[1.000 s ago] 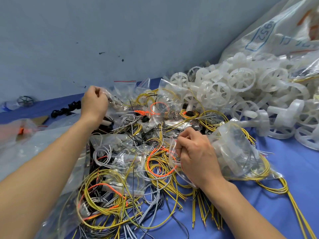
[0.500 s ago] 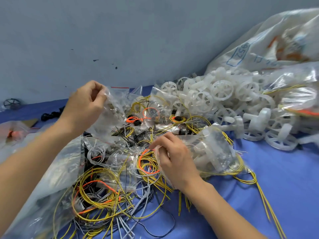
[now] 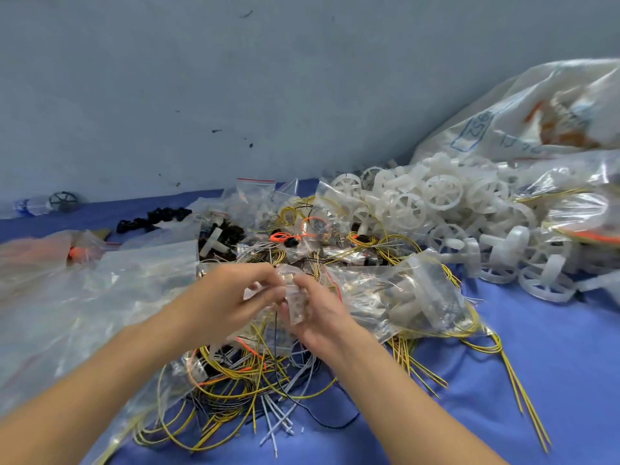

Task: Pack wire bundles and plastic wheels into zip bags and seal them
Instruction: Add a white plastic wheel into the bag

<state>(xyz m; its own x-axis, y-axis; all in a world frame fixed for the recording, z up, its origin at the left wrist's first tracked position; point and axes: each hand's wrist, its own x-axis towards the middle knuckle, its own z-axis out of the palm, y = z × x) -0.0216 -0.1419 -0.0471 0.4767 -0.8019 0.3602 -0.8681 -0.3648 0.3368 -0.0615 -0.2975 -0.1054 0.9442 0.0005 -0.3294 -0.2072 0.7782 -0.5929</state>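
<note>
I am pinching a small clear zip bag (image 3: pixel 298 298) between my left hand (image 3: pixel 231 298) and my right hand (image 3: pixel 322 313) (blur is hiding the exact grip). Just right of my fingers a filled bag (image 3: pixel 416 297) is lying. Beneath them a wire tangle (image 3: pixel 241 380) is sprawling, and beyond them, rightward, white wheels (image 3: pixel 439 203) are heaping on the blue table (image 3: pixel 553 364).

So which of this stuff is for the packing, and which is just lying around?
For the job: small clear bag held by left hand and right hand; tangled wires; white wheels; filled bag.
Just lying about: black bits; dark wheel by the wall; big printed sack.
</note>
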